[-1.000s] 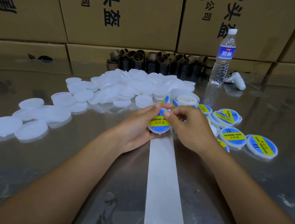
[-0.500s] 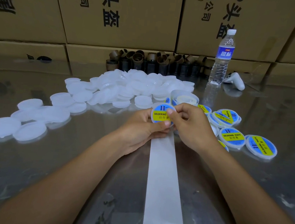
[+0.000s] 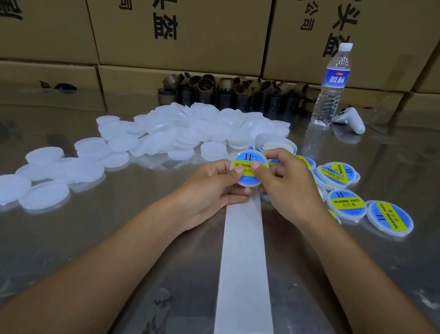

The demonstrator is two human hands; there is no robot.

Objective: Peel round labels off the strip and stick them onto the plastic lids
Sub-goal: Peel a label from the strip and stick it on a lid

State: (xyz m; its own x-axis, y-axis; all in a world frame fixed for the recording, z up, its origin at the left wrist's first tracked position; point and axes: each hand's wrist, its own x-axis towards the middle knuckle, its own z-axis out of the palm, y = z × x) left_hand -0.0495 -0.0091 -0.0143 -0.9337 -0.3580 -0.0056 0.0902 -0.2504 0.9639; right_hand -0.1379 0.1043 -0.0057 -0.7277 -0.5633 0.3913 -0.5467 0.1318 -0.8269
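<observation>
Cardboard boxes [image 3: 173, 24] with black print wall off the back, stacked right at the far edge of a shiny steel table [image 3: 85, 261].

Head view: left hand [image 3: 209, 190] and right hand [image 3: 288, 189] meet mid-table, both gripping one lid [image 3: 247, 178] lifted off the surface and tilted toward the camera. Blue-yellow label [image 3: 246, 159] is on its face. Both thumbs press on the label, side by side; left fingers curl under the lid, right fingers curl over its top edge. White strip [image 3: 243, 262] lies flat, running from under the hands straight to the near table edge and over it, between the two forearms.

Plain lids [image 3: 190, 132] sit in a loose pile behind and left of the hands, trailing out toward the left edge. Labelled lids [image 3: 343, 204] are clustered just right of the right hand, some overlapping. White roll [image 3: 276, 145] just behind the right hand, partly hidden. Water bottle [image 3: 332, 88] stands upright far right, white controller [image 3: 350, 122] beside it, row of cardboard tubes [image 3: 233, 93] against the boxes.

Bare steel shows near left, between pile and left forearm, and near right, past the labelled lids to the right edge. Near table edge is visible only at bottom right.
</observation>
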